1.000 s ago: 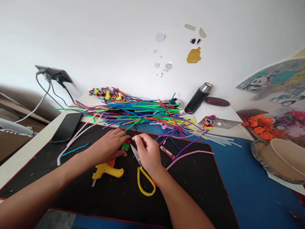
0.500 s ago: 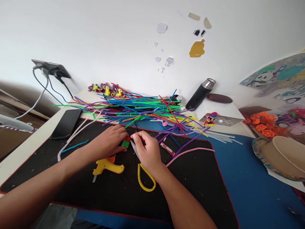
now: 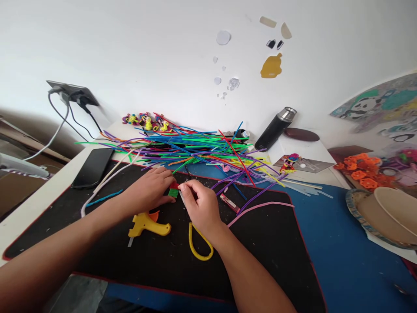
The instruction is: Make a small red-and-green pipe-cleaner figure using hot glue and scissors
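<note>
My left hand (image 3: 155, 187) pinches a small red and green piece (image 3: 173, 190) between thumb and fingers, just above the black mat. Facing it, my right hand (image 3: 200, 202) has its thumb and forefinger closed at the red end; what is in that pinch is too small to make out. A metal blade shows beneath the right hand, and a yellow loop handle (image 3: 201, 259), likely of scissors, comes out below it. The hand hides the part between, so I cannot tell whether it touches them. A yellow glue gun (image 3: 150, 224) with an orange trigger lies below my left hand.
A heap of coloured pipe cleaners (image 3: 195, 148) spreads along the back. A black phone (image 3: 93, 168) lies left; a black flask (image 3: 275, 130) leans behind a white box. Small fuzzy figures (image 3: 148, 121) sit at the wall. A bowl (image 3: 356, 221) stands right, a pink-labelled stick (image 3: 230, 203) nearer.
My right fingertips and the red and green piece have come closer together. Less of the blade shows beneath the right hand. The whole view has shifted slightly.
</note>
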Tool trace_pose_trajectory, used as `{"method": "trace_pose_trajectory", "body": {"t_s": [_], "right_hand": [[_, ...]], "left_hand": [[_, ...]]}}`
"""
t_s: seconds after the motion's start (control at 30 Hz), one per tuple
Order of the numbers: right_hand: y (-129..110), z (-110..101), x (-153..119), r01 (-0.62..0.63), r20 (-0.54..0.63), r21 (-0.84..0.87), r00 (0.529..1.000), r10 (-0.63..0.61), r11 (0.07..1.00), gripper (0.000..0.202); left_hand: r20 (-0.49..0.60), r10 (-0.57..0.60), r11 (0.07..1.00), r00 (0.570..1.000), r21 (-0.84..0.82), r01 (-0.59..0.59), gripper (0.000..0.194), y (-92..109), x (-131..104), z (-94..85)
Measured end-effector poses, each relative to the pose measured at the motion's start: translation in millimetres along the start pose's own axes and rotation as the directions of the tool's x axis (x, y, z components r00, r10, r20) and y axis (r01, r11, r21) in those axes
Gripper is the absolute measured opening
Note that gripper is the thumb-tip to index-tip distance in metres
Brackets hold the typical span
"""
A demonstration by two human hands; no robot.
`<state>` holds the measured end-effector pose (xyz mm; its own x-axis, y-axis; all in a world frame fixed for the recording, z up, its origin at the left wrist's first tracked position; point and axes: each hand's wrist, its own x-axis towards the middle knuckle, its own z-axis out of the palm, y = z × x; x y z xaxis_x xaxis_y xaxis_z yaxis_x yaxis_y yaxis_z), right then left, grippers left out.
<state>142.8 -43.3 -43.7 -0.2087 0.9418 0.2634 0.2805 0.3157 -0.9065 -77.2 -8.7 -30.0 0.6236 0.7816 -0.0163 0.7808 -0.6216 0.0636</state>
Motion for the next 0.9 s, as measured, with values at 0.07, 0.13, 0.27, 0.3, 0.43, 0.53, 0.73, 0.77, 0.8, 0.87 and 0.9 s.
{"method": "trace_pose_trajectory", "body": {"t_s": [0.07,0.13,0.27,0.3,0.43,0.53,0.73,0.77,0.8,0.87,0.9], "right_hand": [[1.5,-0.1,0.3,0.004,-0.005,0.003,1.0,-0.004,1.0,0.033],[2.9,-0.6,0.9,0.001,-0.009,0.007,1.0,-0.001,1.0,0.033],[4.1,-1.9,2.4,-0.008,-0.017,0.008,1.0,0.008,1.0,0.033],[4.1,-2.2,2.7,-0.009,-0.017,0.011,1.0,0.009,1.0,0.033],[3.4,-2.2,2.9,-0.011,-0.019,0.024,1.0,0.011,1.0,0.033],[3.3,-1.5,2.3,-0.017,-0.014,0.025,1.0,0.017,1.0,0.033],[4.5,-1.5,3.2,-0.03,-0.005,0.012,1.0,0.031,0.999,0.033],[4.5,-1.7,3.6,-0.034,-0.005,0.013,0.999,0.035,0.999,0.033],[4.4,-2.0,3.9,-0.037,-0.004,0.013,0.999,0.037,0.999,0.033],[4.2,-2.3,4.1,-0.037,-0.004,0.008,0.999,0.037,0.999,0.034],[3.9,-2.4,4.0,-0.034,-0.005,0.004,0.999,0.034,0.999,0.034]], "left_hand": [[-0.014,-0.011,1.0,1.0,0.004,0.012,0.031,-1.5,2.3,-0.3],[-0.02,-0.02,1.0,1.0,0.011,0.02,0.032,-2.9,4.0,1.7],[-0.026,-0.028,1.0,0.999,-0.006,0.028,0.036,-5.9,3.1,8.2],[-0.032,-0.029,0.999,0.999,-0.017,0.028,0.04,-6.8,1.9,9.1],[-0.065,-0.016,0.996,0.998,-0.088,0.01,0.048,-11.4,-2.5,7.1],[-0.098,-0.029,0.985,0.995,-0.173,0.012,0.034,-13.7,-0.9,2.3],[-0.1,-0.046,0.969,0.994,-0.245,0.02,0.031,-12.0,9.3,1.0],[-0.103,-0.046,0.967,0.994,-0.254,0.018,0.031,-11.4,10.2,1.4],[-0.106,-0.049,0.965,0.993,-0.26,0.019,0.03,-10.9,10.7,1.7],[-0.108,-0.056,0.962,0.993,-0.27,0.025,0.029,-10.3,11.0,1.8],[-0.106,-0.059,0.961,0.993,-0.274,0.028,0.029,-10.3,11.0,1.7]]}}
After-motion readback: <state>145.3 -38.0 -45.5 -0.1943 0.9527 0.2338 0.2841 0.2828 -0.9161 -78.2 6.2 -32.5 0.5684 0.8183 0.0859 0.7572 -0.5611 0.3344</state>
